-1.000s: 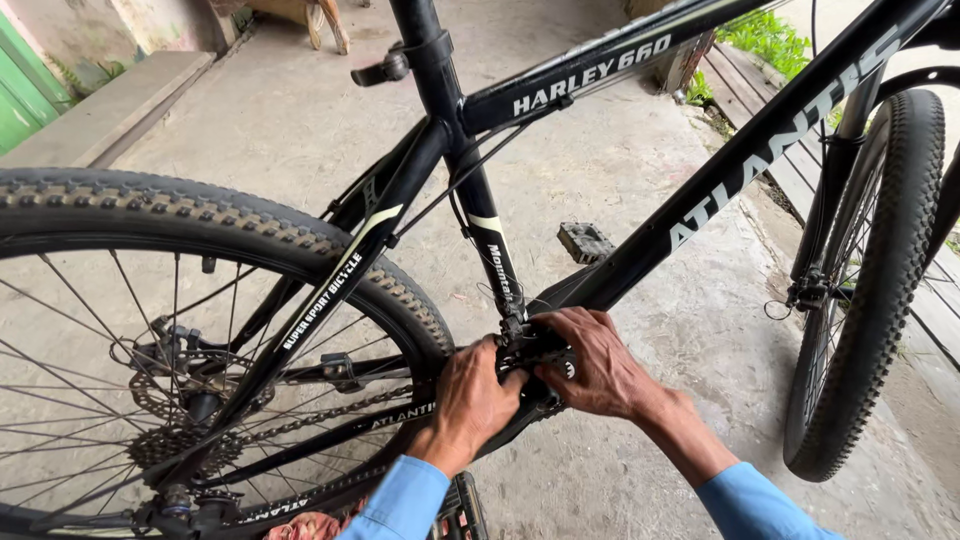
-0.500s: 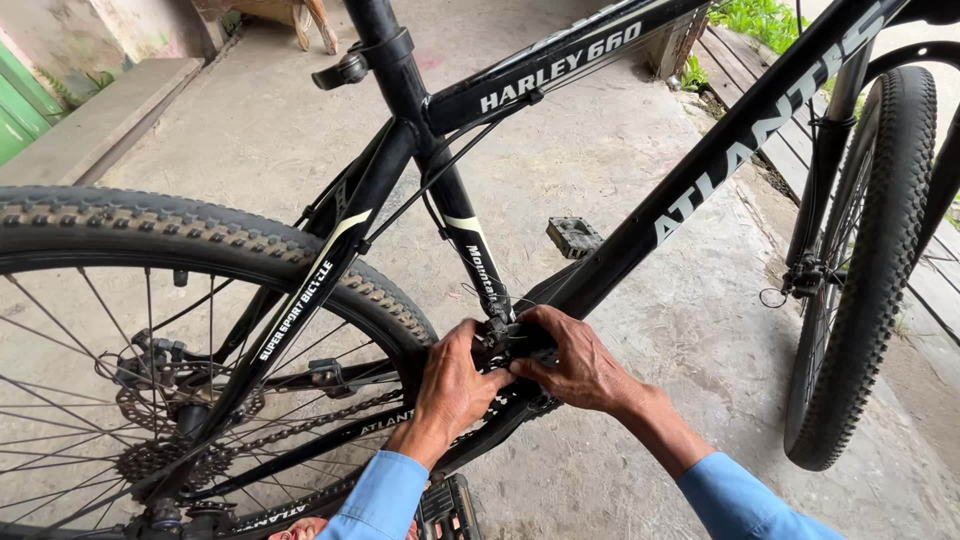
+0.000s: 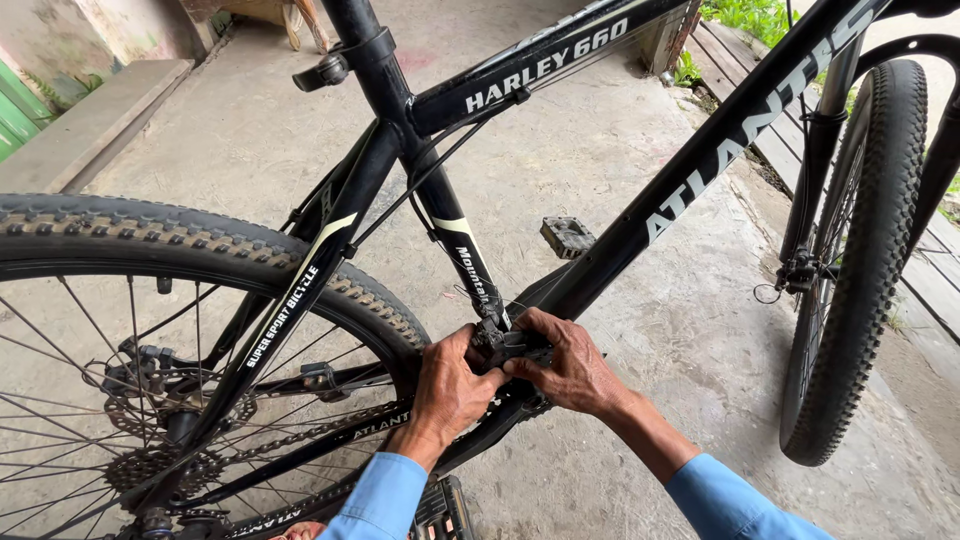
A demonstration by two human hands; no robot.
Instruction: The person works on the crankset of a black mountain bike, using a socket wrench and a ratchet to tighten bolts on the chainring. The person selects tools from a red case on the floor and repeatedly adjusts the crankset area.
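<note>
A black mountain bicycle [image 3: 690, 170] stands on a concrete floor, seen from above. Both my hands meet at the foot of its seat tube, where a small black front derailleur [image 3: 505, 345] sits above the cranks. My left hand [image 3: 450, 385] grips that part from the left side. From the right, my right hand [image 3: 570, 365] pinches it with the fingers curled over it. The part itself is mostly hidden under my fingers. Both sleeves are light blue.
The rear wheel [image 3: 150, 250] with its chain and sprockets [image 3: 150, 460] fills the lower left. The front wheel [image 3: 860, 260] stands at the right. A far-side pedal [image 3: 567, 237] sticks out behind the frame. A near pedal [image 3: 440, 510] lies below my left arm. Wooden planks [image 3: 920, 280] edge the floor at right.
The view has shifted slightly, so the frame sits further left and lower in the picture. Both hands have stayed clasped on the derailleur with only small finger movement.
</note>
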